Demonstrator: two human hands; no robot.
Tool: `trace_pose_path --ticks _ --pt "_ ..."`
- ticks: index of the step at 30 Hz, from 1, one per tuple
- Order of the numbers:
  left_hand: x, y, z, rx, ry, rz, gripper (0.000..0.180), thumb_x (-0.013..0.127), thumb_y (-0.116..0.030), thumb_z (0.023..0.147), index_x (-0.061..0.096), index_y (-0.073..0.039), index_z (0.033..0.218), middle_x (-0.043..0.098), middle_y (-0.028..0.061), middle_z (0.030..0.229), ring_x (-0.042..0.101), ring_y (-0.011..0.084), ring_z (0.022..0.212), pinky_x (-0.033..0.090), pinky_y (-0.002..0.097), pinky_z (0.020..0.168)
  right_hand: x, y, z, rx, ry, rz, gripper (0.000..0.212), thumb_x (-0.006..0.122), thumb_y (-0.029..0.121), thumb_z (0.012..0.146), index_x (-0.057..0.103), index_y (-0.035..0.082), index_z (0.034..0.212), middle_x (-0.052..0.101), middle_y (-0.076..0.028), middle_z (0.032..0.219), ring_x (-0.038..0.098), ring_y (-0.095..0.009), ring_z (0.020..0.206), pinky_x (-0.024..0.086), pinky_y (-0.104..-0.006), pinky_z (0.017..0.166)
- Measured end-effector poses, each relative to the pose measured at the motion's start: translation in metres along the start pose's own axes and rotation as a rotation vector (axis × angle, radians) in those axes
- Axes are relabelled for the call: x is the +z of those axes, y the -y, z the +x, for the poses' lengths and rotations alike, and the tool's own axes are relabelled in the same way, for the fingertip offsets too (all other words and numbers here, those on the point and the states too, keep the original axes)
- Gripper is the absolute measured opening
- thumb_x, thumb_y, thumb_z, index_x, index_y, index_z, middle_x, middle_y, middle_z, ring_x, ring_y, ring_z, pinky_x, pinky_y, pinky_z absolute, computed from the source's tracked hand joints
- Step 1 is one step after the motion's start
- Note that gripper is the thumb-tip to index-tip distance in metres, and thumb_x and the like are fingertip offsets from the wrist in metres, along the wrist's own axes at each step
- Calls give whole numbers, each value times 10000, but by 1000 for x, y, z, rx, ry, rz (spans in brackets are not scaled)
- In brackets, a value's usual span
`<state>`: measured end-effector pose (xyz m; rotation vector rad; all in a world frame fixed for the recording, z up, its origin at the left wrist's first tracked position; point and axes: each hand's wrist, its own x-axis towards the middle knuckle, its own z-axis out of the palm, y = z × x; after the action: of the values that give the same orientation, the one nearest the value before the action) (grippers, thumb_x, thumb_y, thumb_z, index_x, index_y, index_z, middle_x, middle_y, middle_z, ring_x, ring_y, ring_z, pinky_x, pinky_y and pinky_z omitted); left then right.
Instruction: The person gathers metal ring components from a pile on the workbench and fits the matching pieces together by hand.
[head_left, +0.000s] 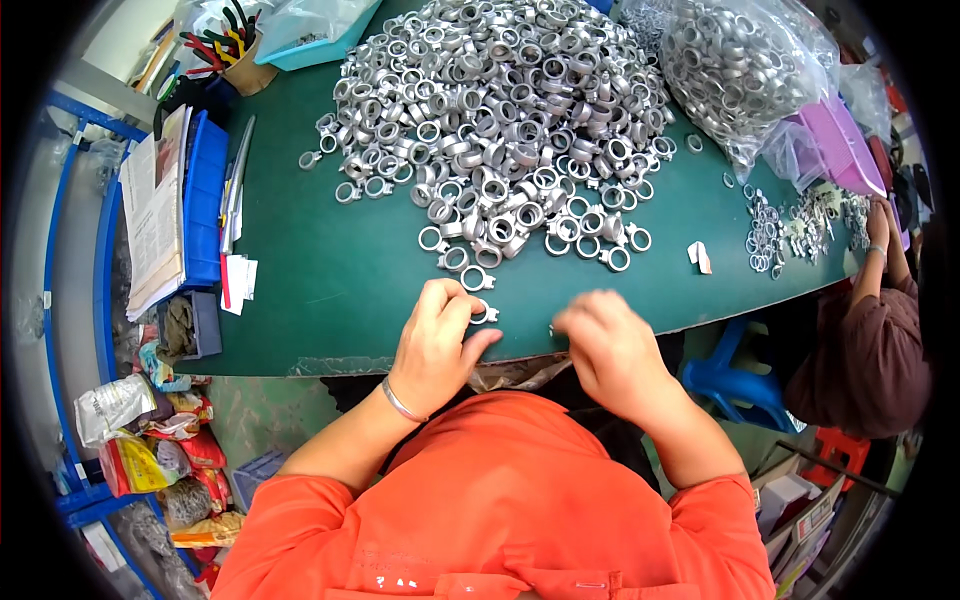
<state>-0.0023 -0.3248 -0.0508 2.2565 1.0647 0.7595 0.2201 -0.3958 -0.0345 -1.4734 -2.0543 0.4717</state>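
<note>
Near the table's front edge, my left hand (437, 338) curls its fingers over the left side of a silver metal ring (487, 313) with a small lug. Its thumb stands out just below that ring. To the right, my right hand (612, 350) is smeared by motion; its fingers are bent together, and a tiny pale bit shows at the tips, too small to name. Another lugged ring (474, 278) lies just beyond my left fingertips. Behind it spreads a large heap of the same rings (500, 110), loose ones trailing toward me.
The green table (300, 290) carries a blue tray (207, 200) with papers at left and pliers (225, 45) in a holder. At right are a plastic bag of rings (735, 75), a purple basket (840, 145) and thin rings (765, 235). A co-worker (865, 350) sits beyond a blue stool (735, 380).
</note>
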Motion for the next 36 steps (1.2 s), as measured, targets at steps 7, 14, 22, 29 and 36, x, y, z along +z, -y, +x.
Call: trace_pose_path --ticks 7,14,22,29,36 --pt "-4 8 -6 -153 99 -467 110 714 59 815 621 39 871 607 131 1122 646 160 874 568 283 763 35 -38 49 123 -388 -227 351 755 123 769 576 10 1049 541 -159 1033 551 -357 950 471 -436 796" --pt "2 9 -14 -222 102 -1016 84 607 123 885 614 54 933 592 197 1205 682 226 950 587 336 867 33 -40 51 204 -373 -208 311 734 97 783 578 5 1035 551 -170 1029 553 -369 943 462 -446 806" --pt "3 3 -16 -185 116 -1032 102 638 130 858 615 43 906 600 180 1181 677 214 950 585 333 858 26 -30 24 -8 -422 56 175 736 17 741 601 29 852 608 -138 1012 574 -336 882 482 -403 751" --pt "2 -14 -23 142 320 -492 200 789 18 724 603 -45 758 583 88 956 598 206 785 511 314 682 13 0 -26 -211 -38 242 221 673 -28 695 640 40 903 558 -94 888 556 -284 777 494 -370 662" --pt "6 -12 -2 171 48 -144 189 754 7 758 622 -32 888 563 128 992 586 260 734 505 327 623 14 -1 -20 -10 -176 -16 151 722 72 753 635 69 876 540 -76 847 540 -283 760 457 -388 654"
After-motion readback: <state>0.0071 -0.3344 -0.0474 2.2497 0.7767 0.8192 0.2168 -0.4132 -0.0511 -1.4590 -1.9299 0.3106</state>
